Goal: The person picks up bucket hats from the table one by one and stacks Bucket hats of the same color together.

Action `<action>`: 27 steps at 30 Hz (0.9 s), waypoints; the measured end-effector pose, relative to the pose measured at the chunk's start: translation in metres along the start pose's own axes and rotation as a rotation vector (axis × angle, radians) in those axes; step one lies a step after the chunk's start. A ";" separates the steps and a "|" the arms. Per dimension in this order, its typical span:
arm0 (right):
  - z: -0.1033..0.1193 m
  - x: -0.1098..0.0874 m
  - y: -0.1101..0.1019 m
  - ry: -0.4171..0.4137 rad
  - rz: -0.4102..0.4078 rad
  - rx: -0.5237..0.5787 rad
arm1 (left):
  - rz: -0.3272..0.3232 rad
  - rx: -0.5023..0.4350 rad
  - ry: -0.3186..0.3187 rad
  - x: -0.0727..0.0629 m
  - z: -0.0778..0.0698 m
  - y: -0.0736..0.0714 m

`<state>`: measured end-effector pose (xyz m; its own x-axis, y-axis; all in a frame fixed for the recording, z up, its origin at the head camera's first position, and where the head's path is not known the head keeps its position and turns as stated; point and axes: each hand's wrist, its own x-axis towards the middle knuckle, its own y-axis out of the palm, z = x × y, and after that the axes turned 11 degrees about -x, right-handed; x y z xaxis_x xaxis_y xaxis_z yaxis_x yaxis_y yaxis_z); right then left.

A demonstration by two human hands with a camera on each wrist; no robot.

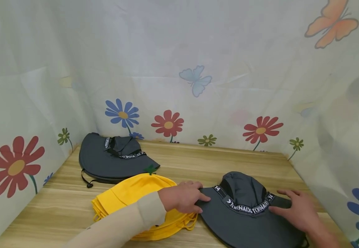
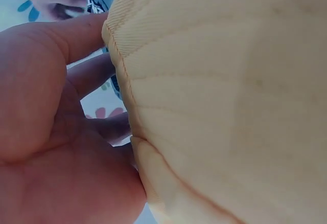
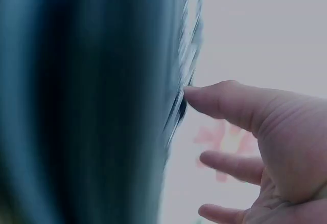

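Observation:
A dark grey wide-brimmed sun hat [image 1: 247,225] with a "TORNADO" lettered band lies crown up at the front right. Over its left brim edge my left hand [image 1: 182,198] reaches with loosely extended fingers, its wrist above a yellow hat [image 1: 132,189]. At the brim's right side is my right hand [image 1: 300,210], fingers spread, the thumb at the brim near the band. In the left wrist view yellow fabric [image 2: 219,91] hides part of the left fingers. The right wrist view shows the right thumb [image 3: 219,98] against the blurred dark hat.
Another dark grey hat [image 1: 105,163] with a cord and toggle lies at the back left. The yellow hat, with a green stem-like tip and yellow cords, partly overlaps its front. Flower-and-butterfly-printed white cloth [image 1: 154,51] surrounds the wooden tabletop [image 1: 198,155] at the back and sides.

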<state>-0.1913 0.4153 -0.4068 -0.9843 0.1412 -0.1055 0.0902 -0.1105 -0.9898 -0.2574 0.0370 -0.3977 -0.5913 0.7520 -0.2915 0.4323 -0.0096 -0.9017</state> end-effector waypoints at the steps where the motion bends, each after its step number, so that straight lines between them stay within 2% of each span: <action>1: 0.014 -0.005 -0.001 -0.045 -0.017 0.010 | 0.002 -0.009 0.002 0.000 0.000 0.000; 4: 0.055 -0.020 -0.003 -0.184 0.016 0.049 | 0.005 -0.056 0.010 -0.001 0.003 0.001; 6: 0.078 -0.027 -0.003 -0.247 0.095 0.085 | 0.006 -0.100 0.011 -0.003 0.006 0.001; 8: 0.096 -0.031 -0.002 -0.271 0.171 0.087 | -0.007 -0.133 0.012 -0.006 0.009 0.002; 11: 0.112 -0.030 0.003 -0.258 0.226 0.029 | -0.040 -0.158 0.022 -0.014 0.013 0.000; 16: 0.118 -0.022 0.011 -0.209 0.254 -0.041 | -0.117 -0.189 0.015 -0.031 0.024 -0.010; 20: 0.113 -0.017 0.016 -0.211 0.286 -0.025 | -0.190 -0.226 -0.028 -0.048 0.043 -0.024; 24: 0.106 -0.011 0.021 -0.224 0.312 0.007 | -0.298 -0.254 -0.081 -0.067 0.073 -0.036; 27: 0.101 -0.005 0.027 -0.243 0.326 0.029 | -0.375 -0.285 -0.150 -0.084 0.106 -0.044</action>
<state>-0.1994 0.3127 -0.4233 -0.9122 -0.1424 -0.3843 0.4028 -0.1390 -0.9047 -0.2989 -0.0950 -0.3677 -0.8243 0.5656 -0.0257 0.3279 0.4399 -0.8361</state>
